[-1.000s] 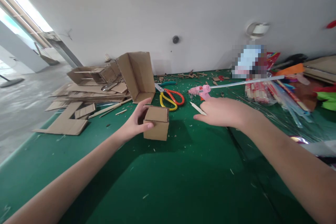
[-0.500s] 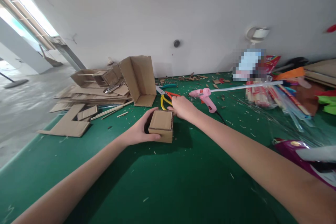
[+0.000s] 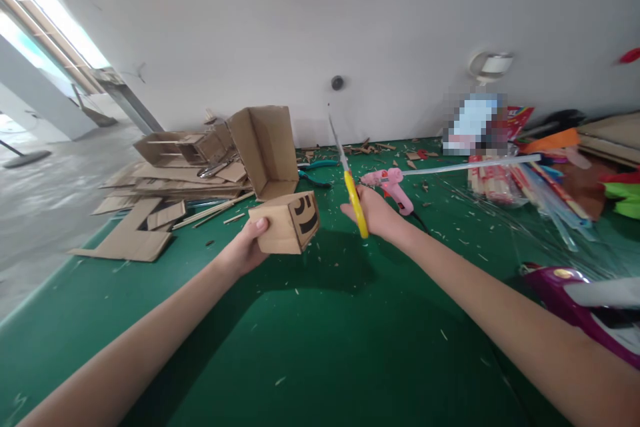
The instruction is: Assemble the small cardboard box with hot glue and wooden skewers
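Note:
My left hand (image 3: 246, 243) grips a small cardboard box (image 3: 276, 227) by its left side, thumb on the near face. The box is tilted above the green table, and dark printed marks show on its right face. In my right hand (image 3: 376, 212) is a pair of scissors (image 3: 354, 199) with yellow handles, held upright with the blades pointing up and away. The blades look closed together. A gap separates the scissors from the box. Just beyond my right hand lies a pink glue gun (image 3: 395, 185) with a long clear glue stick in its back.
An open cardboard piece (image 3: 267, 147) stands behind the box. Teal-handled pliers (image 3: 317, 173) lie beside it. Cardboard sheets (image 3: 145, 177) and thin sticks are piled at left. On the right are packaged sticks (image 3: 493, 180) and a purple-and-white appliance (image 3: 565, 293). Scraps litter the green table (image 3: 320, 347).
My right hand has lifted the scissors off the table and moved right. My left hand has raised and turned the cardboard box, so its printed face now shows.

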The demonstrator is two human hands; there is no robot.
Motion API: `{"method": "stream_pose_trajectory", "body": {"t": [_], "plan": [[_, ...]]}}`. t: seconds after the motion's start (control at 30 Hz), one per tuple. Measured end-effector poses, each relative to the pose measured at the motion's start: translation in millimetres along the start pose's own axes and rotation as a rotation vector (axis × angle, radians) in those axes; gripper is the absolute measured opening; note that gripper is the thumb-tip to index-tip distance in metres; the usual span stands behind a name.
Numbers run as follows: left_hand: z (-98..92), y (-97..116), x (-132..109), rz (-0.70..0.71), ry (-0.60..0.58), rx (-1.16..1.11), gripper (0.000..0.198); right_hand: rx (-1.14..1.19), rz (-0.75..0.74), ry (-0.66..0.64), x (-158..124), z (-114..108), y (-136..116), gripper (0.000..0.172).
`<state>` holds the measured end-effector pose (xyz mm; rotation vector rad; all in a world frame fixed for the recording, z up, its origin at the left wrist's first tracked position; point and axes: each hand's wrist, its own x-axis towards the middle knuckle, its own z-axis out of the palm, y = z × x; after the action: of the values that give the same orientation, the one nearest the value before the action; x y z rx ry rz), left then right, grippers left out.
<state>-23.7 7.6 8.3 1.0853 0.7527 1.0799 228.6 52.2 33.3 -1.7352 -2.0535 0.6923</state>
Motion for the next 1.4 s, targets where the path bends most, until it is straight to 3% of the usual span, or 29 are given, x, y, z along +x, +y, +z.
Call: {"method": "stream_pose_trajectory", "body": {"t": [0.13, 0.33, 0.7, 1.4], "plan": [[4.2, 4.1, -2.0, 0.007, 0.018, 0.016, 0.068, 0.262, -0.085, -0.143, -26.3, -8.5, 12.6, 0.037], [-2.2, 14.6, -3.3, 0.106, 0.014, 0.184, 0.081, -0.032, -0.217, -0.271, -40.8, -41.3, 23.3, 0.045], [-5.3, 20.2, -0.4, 0.157, -0.016, 0.266, 0.089, -0.225, -0.252, -0.236, -47.2, -40.7, 17.7, 0.049], [-6.1, 23.3, -2.2, 0.141, 0.0, 0.282, 0.091, -0.238, -0.254, -0.253, -47.6, -40.5, 23.6, 0.056]]}}
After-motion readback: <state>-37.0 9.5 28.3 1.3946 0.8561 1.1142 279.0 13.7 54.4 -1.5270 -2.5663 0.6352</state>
